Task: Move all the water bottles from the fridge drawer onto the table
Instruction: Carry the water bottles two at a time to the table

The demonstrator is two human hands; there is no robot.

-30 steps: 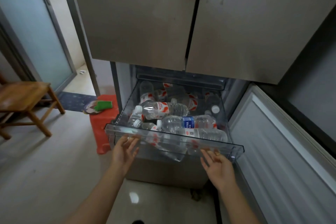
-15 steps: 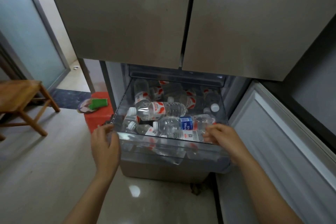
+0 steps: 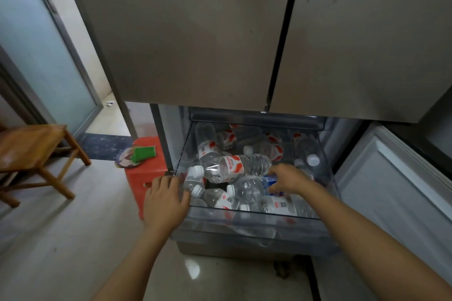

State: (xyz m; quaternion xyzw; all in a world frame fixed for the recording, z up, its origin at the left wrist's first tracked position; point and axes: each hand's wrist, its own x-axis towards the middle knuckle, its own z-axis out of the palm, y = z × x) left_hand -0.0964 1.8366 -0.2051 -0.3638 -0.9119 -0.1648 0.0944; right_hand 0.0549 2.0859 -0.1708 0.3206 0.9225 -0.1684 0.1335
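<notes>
The water bottles lie heaped in the open fridge drawer, none on the surface yet. They look full, so fairly heavy, with slick, thin walls; the ribbed middle probably offers the best hold. The right hand curls loosely over the blue-labelled bottle at its 9 o'clock. The left hand, fingers spread, rests at the drawer's 9 o'clock corner, holding nothing.
</notes>
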